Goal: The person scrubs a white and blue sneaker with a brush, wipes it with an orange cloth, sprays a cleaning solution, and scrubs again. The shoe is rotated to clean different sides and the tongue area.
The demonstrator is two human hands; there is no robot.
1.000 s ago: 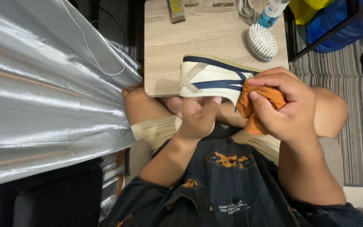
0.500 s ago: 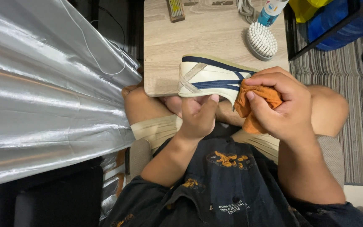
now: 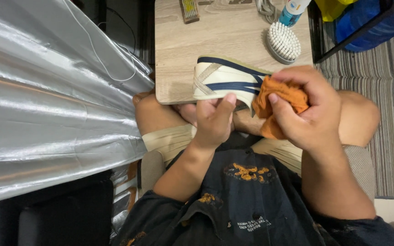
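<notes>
Two hands grip things: left hand [image 3: 213, 122] sneaker [image 3: 226, 81], right hand [image 3: 308, 111] cloth [image 3: 277, 100].

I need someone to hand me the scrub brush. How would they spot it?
Look at the pale wooden table ahead of the person's knees. Near its far right corner, beyond the shoe, lies an oval brush, the only thing with white bristles facing up.

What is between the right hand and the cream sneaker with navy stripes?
In the head view, a crumpled orange cloth lies between the right hand and the cream sneaker with navy stripes, pressed against its side.
</notes>
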